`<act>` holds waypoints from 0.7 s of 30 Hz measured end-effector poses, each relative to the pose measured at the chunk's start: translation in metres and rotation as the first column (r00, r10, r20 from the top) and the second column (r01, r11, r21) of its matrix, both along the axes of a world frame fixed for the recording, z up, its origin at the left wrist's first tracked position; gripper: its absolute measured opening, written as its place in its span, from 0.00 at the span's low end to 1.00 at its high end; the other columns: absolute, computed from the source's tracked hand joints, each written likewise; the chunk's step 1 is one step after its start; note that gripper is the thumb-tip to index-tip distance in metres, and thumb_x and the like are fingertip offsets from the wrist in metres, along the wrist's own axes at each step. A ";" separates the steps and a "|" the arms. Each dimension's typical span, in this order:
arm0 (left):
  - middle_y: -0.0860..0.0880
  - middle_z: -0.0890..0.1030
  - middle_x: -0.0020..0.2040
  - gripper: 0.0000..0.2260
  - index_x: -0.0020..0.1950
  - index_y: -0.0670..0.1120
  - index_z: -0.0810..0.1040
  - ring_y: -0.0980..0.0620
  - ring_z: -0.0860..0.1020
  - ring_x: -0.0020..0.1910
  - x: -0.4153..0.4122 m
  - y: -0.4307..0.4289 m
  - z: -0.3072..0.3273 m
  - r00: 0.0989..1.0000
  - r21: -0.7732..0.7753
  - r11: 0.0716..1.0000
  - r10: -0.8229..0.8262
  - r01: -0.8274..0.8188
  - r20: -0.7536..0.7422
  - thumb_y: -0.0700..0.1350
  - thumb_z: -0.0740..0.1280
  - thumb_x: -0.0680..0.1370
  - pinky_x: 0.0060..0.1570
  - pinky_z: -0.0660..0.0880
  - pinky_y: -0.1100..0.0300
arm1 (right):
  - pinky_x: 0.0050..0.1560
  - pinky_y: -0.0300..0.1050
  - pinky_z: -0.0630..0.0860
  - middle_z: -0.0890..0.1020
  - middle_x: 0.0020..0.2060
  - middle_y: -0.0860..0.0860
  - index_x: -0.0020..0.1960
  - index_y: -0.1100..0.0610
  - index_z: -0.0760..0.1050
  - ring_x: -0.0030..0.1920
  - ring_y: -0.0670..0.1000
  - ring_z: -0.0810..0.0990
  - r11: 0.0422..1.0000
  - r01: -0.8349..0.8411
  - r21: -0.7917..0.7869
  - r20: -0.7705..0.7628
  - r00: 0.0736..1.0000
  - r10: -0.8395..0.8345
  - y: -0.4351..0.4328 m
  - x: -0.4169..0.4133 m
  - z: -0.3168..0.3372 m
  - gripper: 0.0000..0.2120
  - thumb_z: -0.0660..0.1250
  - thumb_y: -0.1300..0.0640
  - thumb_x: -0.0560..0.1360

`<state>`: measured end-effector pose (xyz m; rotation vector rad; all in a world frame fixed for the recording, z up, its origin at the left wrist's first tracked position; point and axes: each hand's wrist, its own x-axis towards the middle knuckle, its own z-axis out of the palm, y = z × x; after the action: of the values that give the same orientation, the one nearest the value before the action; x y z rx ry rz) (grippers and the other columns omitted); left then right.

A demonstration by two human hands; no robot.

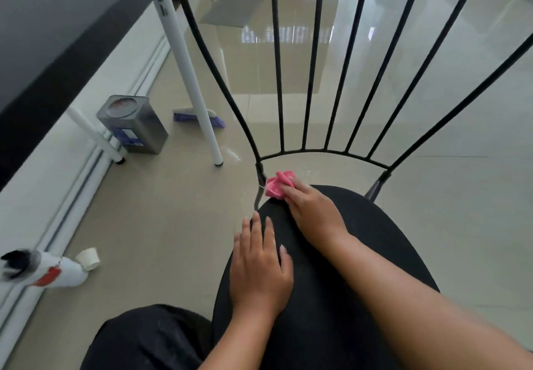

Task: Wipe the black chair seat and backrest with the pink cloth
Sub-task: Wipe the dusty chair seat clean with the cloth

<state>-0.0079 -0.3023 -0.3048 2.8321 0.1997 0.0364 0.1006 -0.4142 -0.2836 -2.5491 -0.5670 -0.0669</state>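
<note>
Pink cloth (276, 187) pressed under right hand (313, 213); left hand (259, 268) flat on seat (369, 242).

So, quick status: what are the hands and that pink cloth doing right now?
Right hand presses pink cloth on far left edge of seat, beside backrest frame. Left hand flat on seat. Nothing blocking the cloth.

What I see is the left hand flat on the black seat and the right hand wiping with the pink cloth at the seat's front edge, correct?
Not quite. The head view shows the right hand with the pink cloth at the back left edge of the seat, by the base of the backrest, not the front edge. The left hand does lie flat on the seat.
</note>
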 end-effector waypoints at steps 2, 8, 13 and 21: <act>0.42 0.63 0.76 0.28 0.75 0.42 0.66 0.44 0.59 0.77 0.000 0.001 -0.003 1.000 -0.009 1.000 0.004 -0.004 0.016 0.52 0.52 0.78 0.75 0.52 0.51 | 0.62 0.43 0.71 0.71 0.70 0.41 0.70 0.47 0.71 0.64 0.49 0.74 0.998 -0.049 -0.036 -0.049 0.998 0.047 0.027 0.028 0.001 0.18 0.59 0.59 0.81; 0.42 0.61 0.77 0.28 0.76 0.41 0.64 0.44 0.58 0.77 0.000 -0.001 -0.006 1.000 0.002 1.000 -0.008 0.008 0.021 0.52 0.54 0.78 0.75 0.54 0.49 | 0.50 0.43 0.77 0.82 0.53 0.47 0.59 0.51 0.79 0.50 0.51 0.81 0.994 0.106 -0.018 -0.071 0.992 -0.107 0.051 0.047 -0.006 0.12 0.59 0.51 0.81; 0.42 0.62 0.77 0.27 0.76 0.42 0.64 0.45 0.58 0.77 -0.001 0.000 -0.004 1.000 -0.007 1.000 -0.007 0.007 0.012 0.52 0.55 0.78 0.75 0.52 0.51 | 0.40 0.27 0.66 0.74 0.46 0.43 0.56 0.54 0.80 0.37 0.36 0.70 0.995 -0.072 -0.063 -0.172 0.983 0.060 0.038 0.045 0.013 0.09 0.65 0.53 0.79; 0.41 0.64 0.76 0.27 0.74 0.42 0.67 0.43 0.61 0.76 0.000 0.001 -0.004 0.999 -0.005 1.000 -0.001 0.002 0.033 0.52 0.55 0.77 0.73 0.51 0.51 | 0.39 0.44 0.72 0.80 0.49 0.46 0.53 0.51 0.81 0.45 0.50 0.79 0.925 0.321 0.205 -0.102 0.947 -0.306 0.067 0.043 -0.007 0.10 0.63 0.48 0.79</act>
<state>-0.0075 -0.3018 -0.3091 2.8246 0.1902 0.0822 0.1434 -0.3476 -0.2901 -2.3907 -0.1114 -0.1462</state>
